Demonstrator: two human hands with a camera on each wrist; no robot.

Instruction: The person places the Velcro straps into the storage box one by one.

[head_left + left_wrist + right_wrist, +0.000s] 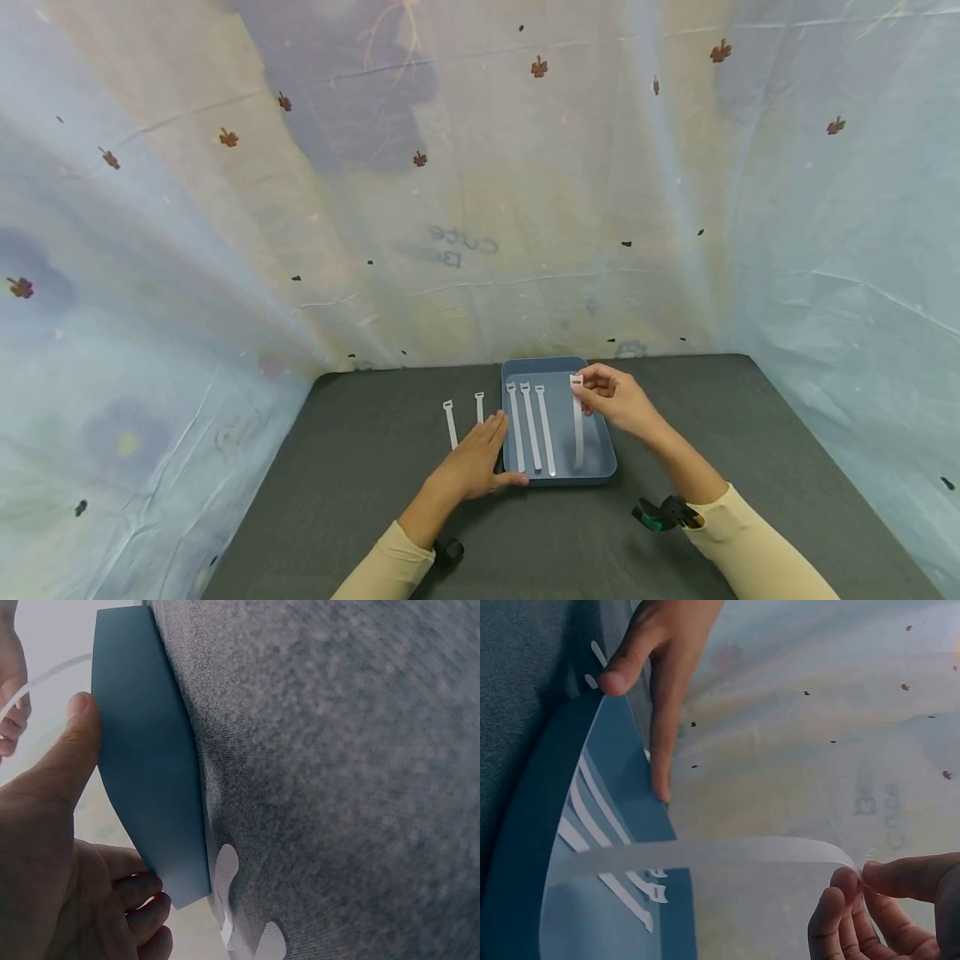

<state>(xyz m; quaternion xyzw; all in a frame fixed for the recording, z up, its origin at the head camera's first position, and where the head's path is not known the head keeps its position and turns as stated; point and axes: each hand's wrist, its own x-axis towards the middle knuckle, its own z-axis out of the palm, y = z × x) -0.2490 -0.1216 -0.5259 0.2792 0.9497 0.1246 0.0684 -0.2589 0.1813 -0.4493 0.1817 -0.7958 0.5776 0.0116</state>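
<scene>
A shallow blue tray (562, 425) stands on the dark table. My right hand (618, 402) pinches a white cable strap (578, 433) by its slotted head, above the tray's right side. In the right wrist view this strap (757, 850) bends over from the fingertips, its tail reaching down across the tray. Three similar straps (531, 427) lie side by side in the tray's left half, heads away from me. My left hand (474, 462) rests along the tray's left side, fingers extended over the edge and thumb at the near left corner.
Left of the tray, two more white straps (450, 423) lie on the dark table cover (360, 500), partly behind the left hand. Patterned plastic sheeting (480, 208) hangs behind the table and along both sides.
</scene>
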